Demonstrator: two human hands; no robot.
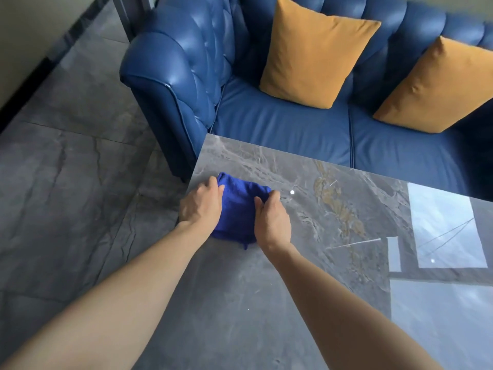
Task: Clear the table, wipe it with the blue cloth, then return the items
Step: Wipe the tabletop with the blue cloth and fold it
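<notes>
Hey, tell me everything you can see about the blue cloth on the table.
The blue cloth is deep royal blue, soft and nubby like terry, bunched into a rumpled, roughly square pad. It lies on the grey marble-look table near its far left corner. The left hand grips its left edge and the right hand pinches its right edge; a small tail of fabric pokes out at the near edge.

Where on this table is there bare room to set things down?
Bare marble runs from the blue cloth rightward along the edge by the sofa and across the near middle of the table. Crowded at the left corner, where left hand and right hand grip the cloth.
</notes>
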